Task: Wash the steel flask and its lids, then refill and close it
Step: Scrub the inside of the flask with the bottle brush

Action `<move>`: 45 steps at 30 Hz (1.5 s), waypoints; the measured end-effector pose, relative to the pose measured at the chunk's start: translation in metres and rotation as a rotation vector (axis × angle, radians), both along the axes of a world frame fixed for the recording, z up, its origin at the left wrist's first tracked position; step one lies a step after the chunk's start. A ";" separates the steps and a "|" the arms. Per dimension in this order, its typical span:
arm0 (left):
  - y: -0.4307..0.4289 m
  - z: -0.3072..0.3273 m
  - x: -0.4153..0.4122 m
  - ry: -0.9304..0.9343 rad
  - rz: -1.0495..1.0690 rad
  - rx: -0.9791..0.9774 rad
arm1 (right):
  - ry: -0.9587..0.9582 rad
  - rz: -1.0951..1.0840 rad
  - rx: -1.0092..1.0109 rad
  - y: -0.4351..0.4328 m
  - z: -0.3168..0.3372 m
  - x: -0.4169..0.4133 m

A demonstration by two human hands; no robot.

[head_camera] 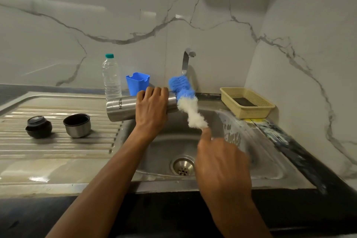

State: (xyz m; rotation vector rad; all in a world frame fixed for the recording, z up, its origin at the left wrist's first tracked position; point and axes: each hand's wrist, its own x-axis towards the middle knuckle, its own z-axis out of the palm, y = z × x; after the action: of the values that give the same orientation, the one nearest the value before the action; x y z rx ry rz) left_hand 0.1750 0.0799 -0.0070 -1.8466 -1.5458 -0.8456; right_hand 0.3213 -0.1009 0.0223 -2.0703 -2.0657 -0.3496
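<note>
**Flask held sideways over the sink, brush at its mouth**

Sink (166,150) and ribbed draining board (58,141) are one sheet of dull, wet steel set into a dark desk (173,210). The flask (120,107) lies level in the air above the sink's left edge, base toward the draining board and mouth toward the tap (187,60). It is a smooth brushed-steel cylinder, stiff and probably fairly heavy for its size, and slippery when wet. The sound place to hold it is round the body near the neck, where the left hand (152,108) grips it now, fingers curled over the top.

The brush (187,102) slants across the flask's mouth over the sink. Its soft bristles, blue at the tip and white lower down, should bend easily into the neck. Whether it touches the rim I cannot tell. The right hand (222,164), blurred, grasps the brush's hidden stem with the forefinger laid along it.

On the draining board left of the sink stand the two lids, near each other but apart: a steel cup lid (77,125), dark inside and mouth up, and a rounded black stopper (38,126). Both look light, hard and easy to pinch by the rim.

Behind the sink stand a clear plastic bottle (111,77) and a blue holder (137,83), and at its right corner a cream mesh basket (247,102).
</note>
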 end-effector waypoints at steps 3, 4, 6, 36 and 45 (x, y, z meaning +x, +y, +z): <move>-0.002 0.001 0.000 0.014 0.048 -0.021 | 0.000 -0.006 -0.007 0.002 -0.002 -0.001; -0.003 0.000 0.002 0.036 0.057 -0.035 | -0.020 -0.006 0.008 0.008 0.001 -0.001; -0.005 0.000 0.005 0.060 0.080 -0.054 | -0.061 0.008 0.040 0.016 0.009 -0.002; -0.005 0.012 -0.016 -0.221 0.104 -0.323 | 0.144 0.086 -0.006 -0.010 -0.014 0.002; -0.010 0.030 -0.009 -0.410 -0.051 -0.266 | 0.371 -0.014 0.119 -0.002 0.010 0.041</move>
State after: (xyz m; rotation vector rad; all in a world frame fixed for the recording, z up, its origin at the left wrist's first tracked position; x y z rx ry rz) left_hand 0.1659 0.0701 0.0234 -1.9923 -1.9473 -1.1445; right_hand 0.3626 -0.1030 0.0318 -1.9094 -1.7690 -0.0779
